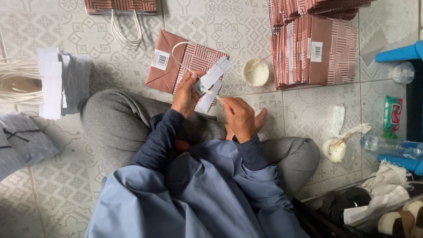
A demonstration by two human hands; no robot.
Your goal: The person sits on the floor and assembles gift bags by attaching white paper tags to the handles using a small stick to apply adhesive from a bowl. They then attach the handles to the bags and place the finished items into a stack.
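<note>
Left hand [186, 94] grip clamped on white paper strips [212, 81]; right hand [239, 117] grip pinched together on strip end, just beside; paper bag [183, 61] beyond

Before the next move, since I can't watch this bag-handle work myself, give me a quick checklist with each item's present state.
1. Left hand grips the white paper strips: ok.
2. White cord loop runs to the strips in that hand: ok.
3. Right hand is close to the strips, fingers pinched together: ok; what they pinch, cannot tell.
4. Flat brown patterned bag lies on the floor just beyond the hands: ok.
5. Small bowl of white paste sits upright beside the bag: ok.
6. Paste already on the strips: cannot tell.
</note>
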